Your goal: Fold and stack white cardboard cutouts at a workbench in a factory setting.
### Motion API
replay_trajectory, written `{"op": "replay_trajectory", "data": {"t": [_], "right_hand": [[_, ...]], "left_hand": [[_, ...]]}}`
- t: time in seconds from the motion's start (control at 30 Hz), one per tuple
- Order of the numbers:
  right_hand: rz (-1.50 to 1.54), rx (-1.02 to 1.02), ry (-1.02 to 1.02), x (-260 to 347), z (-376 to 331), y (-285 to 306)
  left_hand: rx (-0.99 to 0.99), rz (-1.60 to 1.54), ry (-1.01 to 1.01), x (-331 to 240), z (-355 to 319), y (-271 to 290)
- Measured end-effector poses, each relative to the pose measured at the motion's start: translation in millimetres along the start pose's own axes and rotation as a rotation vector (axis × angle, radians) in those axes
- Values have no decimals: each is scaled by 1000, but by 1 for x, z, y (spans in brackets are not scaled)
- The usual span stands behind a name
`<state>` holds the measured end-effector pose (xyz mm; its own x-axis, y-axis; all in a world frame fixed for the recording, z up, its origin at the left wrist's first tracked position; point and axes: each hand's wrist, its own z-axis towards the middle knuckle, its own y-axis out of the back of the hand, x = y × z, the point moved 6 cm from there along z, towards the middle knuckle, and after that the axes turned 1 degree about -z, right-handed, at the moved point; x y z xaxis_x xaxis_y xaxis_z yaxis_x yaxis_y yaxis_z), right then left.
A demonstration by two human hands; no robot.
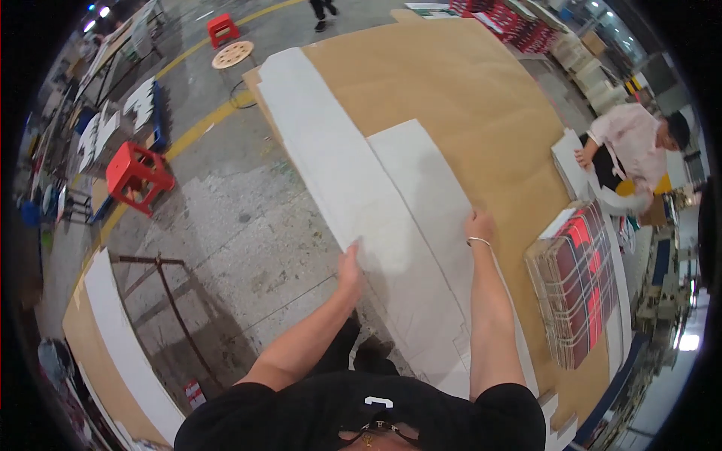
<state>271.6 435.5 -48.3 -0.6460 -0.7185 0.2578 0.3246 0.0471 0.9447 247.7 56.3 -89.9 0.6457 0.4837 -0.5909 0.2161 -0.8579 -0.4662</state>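
Note:
Long white cardboard sheets lie before me on a brown board-topped table [481, 98]. My left hand [350, 269] is closed at the near left edge of the long white sheet [331, 150], with the thumb on its top face and the fingers mostly hidden. My right hand [479, 224], with a bracelet at the wrist, curls around the right edge of a shorter white sheet [421, 169]. That one lies alongside the long sheet, a thin seam between them. The two hands are apart, one on each side of the sheets.
At the table's right stands a strapped stack of plaid printed boards [575, 286]. Beyond it a co-worker [628, 139] handles white sheets. Red stools [139, 177] and a round-topped stool [232, 54] stand on the floor at left. Another board-topped table [113, 331] is at lower left.

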Motion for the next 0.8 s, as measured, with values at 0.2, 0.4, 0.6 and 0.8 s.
{"op": "replay_trajectory", "data": {"t": [0.2,0.4,0.6,0.8], "right_hand": [[79,-81,62,-89,-18,28],[-12,151,-142,-177,-100,44],[1,111,-39,-158,-104,51],[-79,176,-487,-252,-173,102]], "left_hand": [[32,-5,20,48,17,26],[-11,177,390,115,-80,20],[-116,222,296,133,-57,36],[-77,222,300,151,-70,40]]}}
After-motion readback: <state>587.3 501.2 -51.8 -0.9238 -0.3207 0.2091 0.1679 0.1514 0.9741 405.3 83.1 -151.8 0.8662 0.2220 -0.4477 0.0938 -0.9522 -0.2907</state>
